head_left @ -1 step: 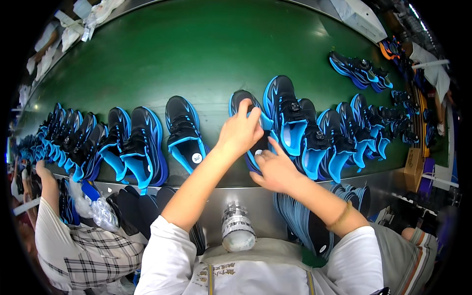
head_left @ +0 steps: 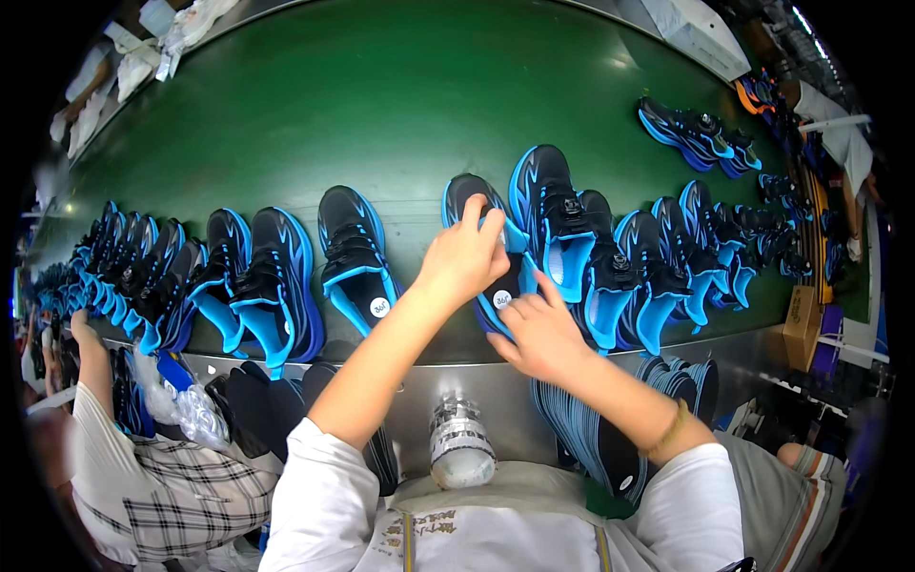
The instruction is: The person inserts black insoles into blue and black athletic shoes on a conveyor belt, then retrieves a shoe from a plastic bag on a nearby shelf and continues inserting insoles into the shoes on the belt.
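A black and blue sneaker lies toe-away on the green surface in front of me, its blue-lined collar facing me. My left hand grips its tongue, with the fingers bent over the upper. Inside the shoe, a dark insole bears a round white sticker. My right hand is at the heel, thumb on the left side and fingers along the right rim of the collar. A single similar sneaker stands to the left, and another sneaker stands close on the right.
Rows of matching sneakers run along the green belt on both sides. Stacked insoles stand below the metal edge at right. A tape-wrapped cup is right in front of me. A co-worker sits at left.
My right hand has shifted slightly right and toward me, uncovering the white sticker inside the shoe. The left hand keeps its place on the tongue.
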`<act>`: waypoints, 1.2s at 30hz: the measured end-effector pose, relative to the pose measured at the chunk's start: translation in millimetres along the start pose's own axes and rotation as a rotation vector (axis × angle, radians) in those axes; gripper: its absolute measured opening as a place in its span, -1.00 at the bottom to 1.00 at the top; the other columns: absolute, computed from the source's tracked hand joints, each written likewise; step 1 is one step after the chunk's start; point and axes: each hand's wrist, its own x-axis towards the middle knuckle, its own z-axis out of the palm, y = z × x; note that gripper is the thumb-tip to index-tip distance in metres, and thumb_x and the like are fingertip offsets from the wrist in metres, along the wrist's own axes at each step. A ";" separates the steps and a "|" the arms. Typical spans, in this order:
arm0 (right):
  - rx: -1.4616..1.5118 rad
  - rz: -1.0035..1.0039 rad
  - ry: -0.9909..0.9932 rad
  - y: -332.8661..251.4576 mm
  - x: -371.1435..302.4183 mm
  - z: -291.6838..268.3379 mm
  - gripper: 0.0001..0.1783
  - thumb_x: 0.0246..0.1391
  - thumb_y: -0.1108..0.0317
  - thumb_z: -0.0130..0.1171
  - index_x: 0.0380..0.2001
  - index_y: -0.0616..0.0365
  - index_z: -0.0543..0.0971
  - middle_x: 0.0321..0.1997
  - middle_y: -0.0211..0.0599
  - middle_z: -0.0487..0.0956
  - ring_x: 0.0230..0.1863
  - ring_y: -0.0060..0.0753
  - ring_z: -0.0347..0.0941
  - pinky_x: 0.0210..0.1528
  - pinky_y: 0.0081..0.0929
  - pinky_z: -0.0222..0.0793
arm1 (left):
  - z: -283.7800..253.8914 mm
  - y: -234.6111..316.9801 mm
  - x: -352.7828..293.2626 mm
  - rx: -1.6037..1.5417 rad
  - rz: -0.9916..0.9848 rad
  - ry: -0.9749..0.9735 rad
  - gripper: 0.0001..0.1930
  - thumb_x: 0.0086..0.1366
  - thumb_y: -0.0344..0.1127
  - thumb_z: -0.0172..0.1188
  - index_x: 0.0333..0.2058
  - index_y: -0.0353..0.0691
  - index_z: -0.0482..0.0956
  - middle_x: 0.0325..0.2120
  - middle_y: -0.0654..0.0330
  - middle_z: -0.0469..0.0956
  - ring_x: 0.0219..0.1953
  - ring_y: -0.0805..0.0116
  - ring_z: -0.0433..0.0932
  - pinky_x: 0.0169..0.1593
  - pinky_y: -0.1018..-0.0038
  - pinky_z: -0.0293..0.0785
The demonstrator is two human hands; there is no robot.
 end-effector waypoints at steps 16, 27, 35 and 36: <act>0.218 0.193 -0.438 8.7 40.3 -2.8 -0.53 -0.16 0.31 0.01 -0.16 0.41 0.40 -0.24 -0.04 0.51 -0.11 -0.14 0.42 0.21 0.08 -0.29 | -15.8 -3.9 -11.6 0.342 0.105 -0.103 -0.71 0.03 -0.35 0.12 -0.29 -0.31 0.27 -0.17 -0.12 0.35 -0.63 0.06 0.48 -0.57 0.31 0.44; 0.238 0.858 0.041 70.9 -118.4 -43.2 -0.32 -0.13 -0.12 0.01 -0.23 0.39 0.42 -0.27 0.08 0.49 -0.16 -0.10 0.43 -0.24 -0.24 0.35 | -76.1 24.9 3.5 -0.461 -0.185 0.209 -0.92 0.09 -0.47 0.08 -0.52 -0.31 0.37 -0.28 0.08 0.51 -0.60 0.52 0.33 -0.52 0.59 0.23; 0.069 0.849 0.072 143.2 -91.0 16.1 -0.56 -0.12 0.15 0.01 -0.25 0.30 0.37 -0.33 -0.06 0.53 -0.23 -0.14 0.46 0.02 0.08 0.00 | -37.6 83.1 10.7 -1.332 -0.546 -0.177 -0.91 0.07 -0.42 -0.03 -0.58 -0.15 0.29 -0.61 0.18 0.40 -0.71 0.58 0.17 -0.66 0.65 0.01; -0.011 0.819 0.054 162.6 -93.7 11.1 -0.61 -0.11 0.19 0.00 -0.27 0.27 0.37 -0.35 -0.08 0.53 -0.24 -0.14 0.46 0.04 0.08 -0.02 | -32.7 94.8 11.7 -1.394 -0.632 -0.266 -0.92 0.08 -0.42 -0.04 -0.57 -0.16 0.29 -0.58 0.14 0.43 -0.72 0.56 0.18 -0.67 0.64 0.02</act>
